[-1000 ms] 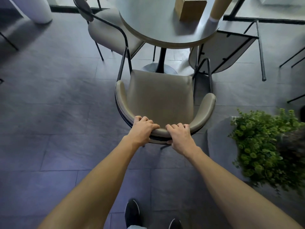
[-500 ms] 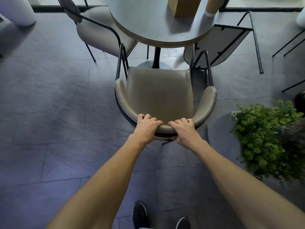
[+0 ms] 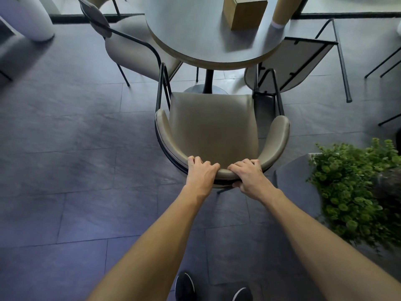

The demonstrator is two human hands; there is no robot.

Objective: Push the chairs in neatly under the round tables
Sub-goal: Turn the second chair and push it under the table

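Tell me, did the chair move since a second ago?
Yes. The chair slid forward toward the round table, and the feet stepped after it. The left hand and right hand still grip its backrest. The box and plant stayed put.

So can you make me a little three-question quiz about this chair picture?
1. True or false: both hands grip the chair's backrest.
2. What stands on the round table? A) a cardboard box B) a teapot C) a laptop
3. Fill in: to the person's right grows a green ____.

Key:
1. True: left hand and right hand grip it.
2. A, the cardboard box.
3. Plant.
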